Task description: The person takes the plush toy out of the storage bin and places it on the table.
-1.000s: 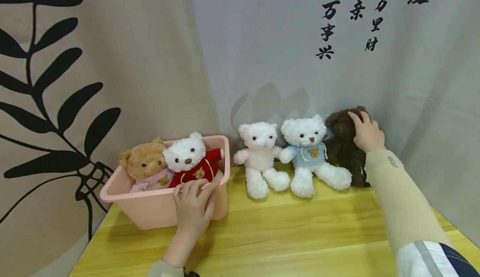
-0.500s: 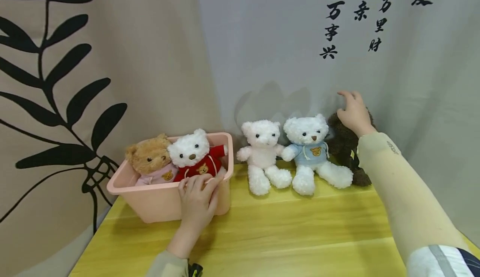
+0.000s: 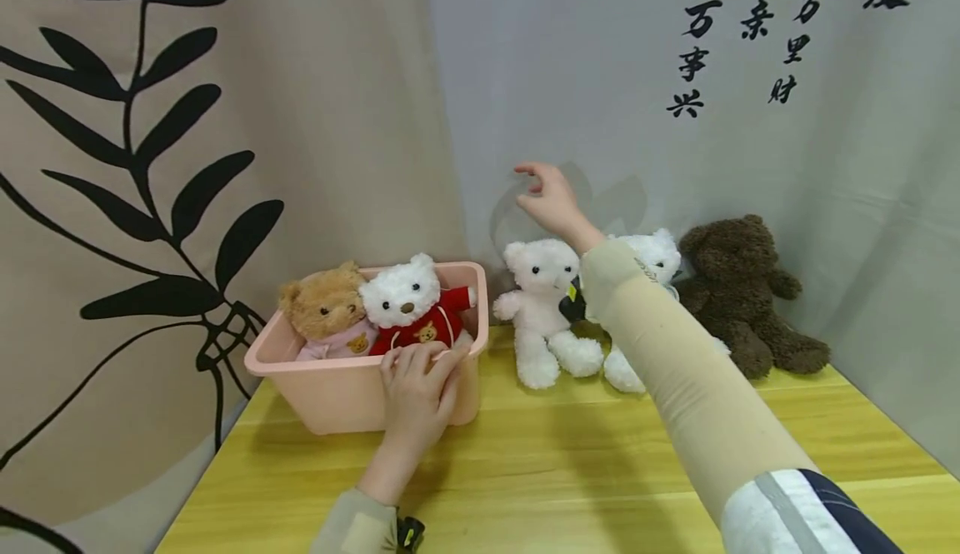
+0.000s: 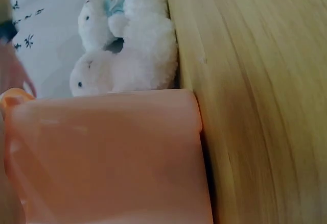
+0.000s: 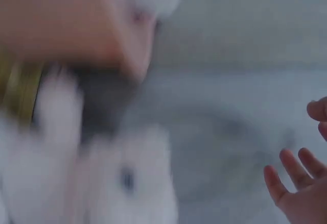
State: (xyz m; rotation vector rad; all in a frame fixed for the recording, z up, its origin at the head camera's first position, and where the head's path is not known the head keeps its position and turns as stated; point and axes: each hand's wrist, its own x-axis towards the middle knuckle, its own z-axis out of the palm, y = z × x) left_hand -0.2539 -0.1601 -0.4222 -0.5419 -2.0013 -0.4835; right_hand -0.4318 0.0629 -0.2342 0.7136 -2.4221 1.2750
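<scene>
A pink plastic bin (image 3: 360,396) stands at the left of the table, holding a tan teddy bear (image 3: 324,308) in a pink top and a white teddy bear (image 3: 405,291) in a red hoodie. My left hand (image 3: 420,391) grips the bin's front rim near its right corner. In mid-air, above the pale pink-white teddy bear (image 3: 536,312), my right hand (image 3: 553,202) holds nothing, its fingers loosely bent and apart. My right forearm partly hides a white teddy bear in blue (image 3: 652,254). A dark brown teddy bear (image 3: 731,287) sits at the far right, untouched.
Behind the wooden table (image 3: 525,471) hangs a cloth backdrop (image 3: 360,121) with a leaf print and black characters. The bears outside the bin sit in a row against it. In the right wrist view, much is blurred.
My right hand has left the brown bear's head and moved left through the air, above the pale bear. My left hand stays at the bin rim. The head view has shifted slightly right-to-left.
</scene>
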